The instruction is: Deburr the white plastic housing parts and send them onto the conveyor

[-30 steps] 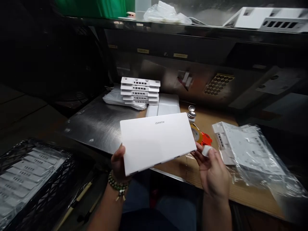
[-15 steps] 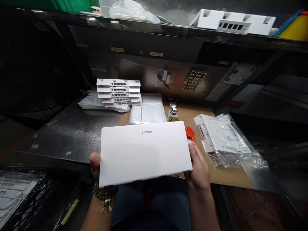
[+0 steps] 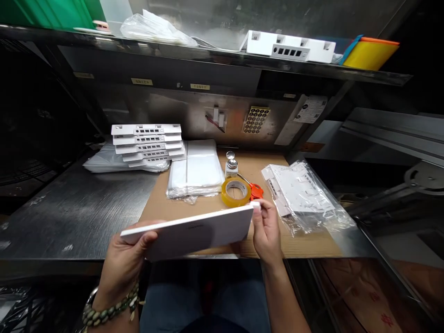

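Observation:
A white rectangular plastic cover (image 3: 201,233) is held tilted over the front edge of the bench, its long edge facing up and its broad face turned toward me in shade. My left hand (image 3: 126,256) grips its left end, thumb on the near face. At the right end, my right hand (image 3: 267,231) pinches the corner between thumb and fingers. Just beyond the cover lie a roll of yellow tape (image 3: 229,198) and an orange tool (image 3: 256,191). A small pump bottle (image 3: 231,166) stands behind the tape.
Stacked white covers (image 3: 147,143) sit at the back left beside a pile of clear plastic bags (image 3: 197,169). Bagged white covers (image 3: 301,189) lie on the cardboard's right side. Across the back runs a shelf (image 3: 208,55) bearing another white cover (image 3: 289,46) and a yellow container (image 3: 371,53).
The cover has tipped from showing its broad printed face to nearly edge-on, with both hands still on it. The view has shifted right, and the tape roll has come into sight.

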A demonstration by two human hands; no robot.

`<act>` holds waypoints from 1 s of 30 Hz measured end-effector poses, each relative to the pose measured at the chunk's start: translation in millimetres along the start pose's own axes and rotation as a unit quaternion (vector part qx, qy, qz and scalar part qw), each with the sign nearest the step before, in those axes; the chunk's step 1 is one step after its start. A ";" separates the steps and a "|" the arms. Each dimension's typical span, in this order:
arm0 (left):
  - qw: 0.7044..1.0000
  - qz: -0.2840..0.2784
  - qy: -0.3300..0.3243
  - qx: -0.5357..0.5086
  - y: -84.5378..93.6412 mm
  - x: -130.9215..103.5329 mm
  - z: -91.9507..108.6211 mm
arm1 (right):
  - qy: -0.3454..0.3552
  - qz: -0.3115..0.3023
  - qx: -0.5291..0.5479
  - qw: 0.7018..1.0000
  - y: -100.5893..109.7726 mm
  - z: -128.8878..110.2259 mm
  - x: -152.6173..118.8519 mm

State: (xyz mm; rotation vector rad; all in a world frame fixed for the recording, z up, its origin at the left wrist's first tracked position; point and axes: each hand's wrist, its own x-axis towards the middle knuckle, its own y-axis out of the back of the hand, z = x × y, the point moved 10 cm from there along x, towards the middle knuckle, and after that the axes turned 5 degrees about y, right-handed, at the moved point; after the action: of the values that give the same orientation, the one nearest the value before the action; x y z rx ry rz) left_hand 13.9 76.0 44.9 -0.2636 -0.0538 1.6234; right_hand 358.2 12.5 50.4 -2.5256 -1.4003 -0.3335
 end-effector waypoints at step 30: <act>0.929 -0.193 -0.290 0.122 -50.3 -27.4 44.5 | -0.130 -0.005 0.146 0.981 -10.9 7.0 4.8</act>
State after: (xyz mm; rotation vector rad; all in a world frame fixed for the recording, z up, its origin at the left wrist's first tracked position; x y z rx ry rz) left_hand 55.4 58.1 101.7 0.4063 -0.3332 1.2490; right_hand 352.0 24.1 46.2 -2.3806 -1.4307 0.1976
